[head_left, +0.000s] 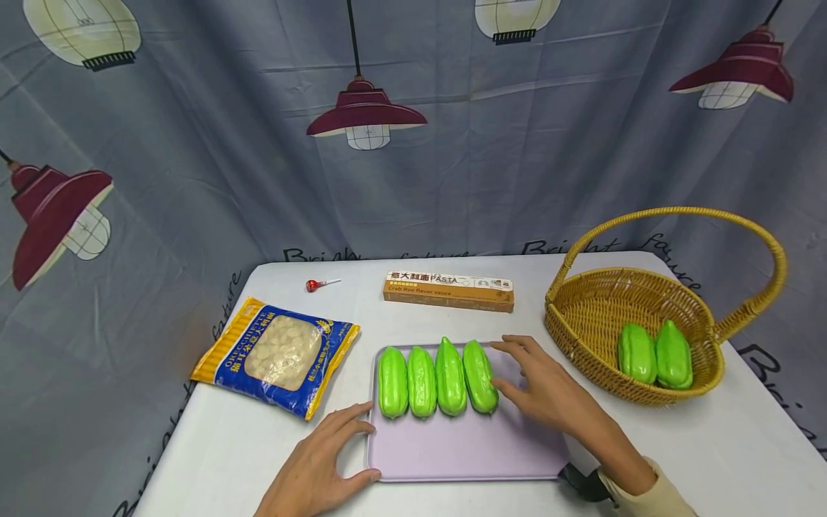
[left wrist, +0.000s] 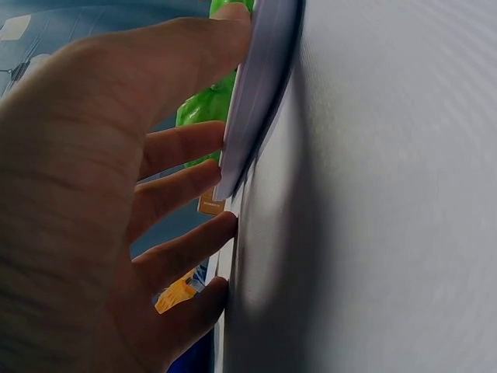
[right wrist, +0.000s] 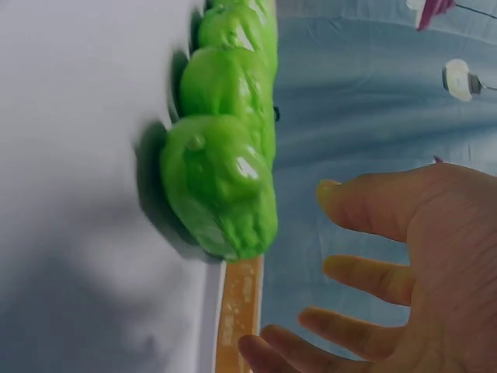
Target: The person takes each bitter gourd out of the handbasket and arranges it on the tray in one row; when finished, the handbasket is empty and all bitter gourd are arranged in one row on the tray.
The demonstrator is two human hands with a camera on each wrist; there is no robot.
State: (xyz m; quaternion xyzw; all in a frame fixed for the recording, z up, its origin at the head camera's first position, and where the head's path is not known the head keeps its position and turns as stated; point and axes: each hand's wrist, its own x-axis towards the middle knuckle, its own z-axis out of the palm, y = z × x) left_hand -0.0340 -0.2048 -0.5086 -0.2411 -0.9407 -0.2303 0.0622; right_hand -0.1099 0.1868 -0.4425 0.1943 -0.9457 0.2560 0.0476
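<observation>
Several green vegetables (head_left: 451,377) lie side by side in a row on the lilac tray (head_left: 472,452), toward its back left. My left hand (head_left: 321,459) has its fingers spread along the tray's left edge; in the left wrist view the thumb and fingertips of this hand (left wrist: 155,179) touch the rim. Over the right part of the tray is my right hand (head_left: 549,388), beside the rightmost vegetable (head_left: 480,377). The right wrist view has that hand (right wrist: 388,287) with fingers apart, a gap between it and the nearest vegetable (right wrist: 221,186), and nothing held.
A wicker basket (head_left: 581,359) with a tall handle stands at the right, two green vegetables (head_left: 673,355) inside. Behind the tray lies a pasta box (head_left: 449,291). A lollipop (head_left: 313,286) is at the back left, and a blue and yellow pasta bag (head_left: 278,355) at the left.
</observation>
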